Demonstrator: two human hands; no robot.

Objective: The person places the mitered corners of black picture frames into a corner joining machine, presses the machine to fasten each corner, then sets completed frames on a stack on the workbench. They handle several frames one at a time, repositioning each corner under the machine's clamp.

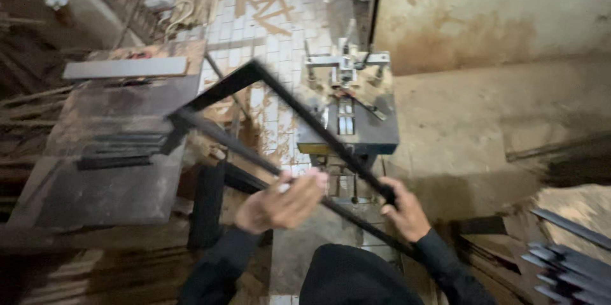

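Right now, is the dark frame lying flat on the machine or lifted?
Lifted: both the left hand and right hand grip the dark frame, tilted above the machine.

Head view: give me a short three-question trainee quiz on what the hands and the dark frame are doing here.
1. True or false: both hands grip the dark frame.
2. Which side of the small machine is the dark-topped table on? A) the person's left B) the person's right C) behind it
3. Fill in: the loose dark strips lie on the ____.

Key:
1. True. The left hand and the right hand each close on a bar of the frame, which is held tilted in the air.
2. A.
3. Table; more dark strips are piled at the lower right.
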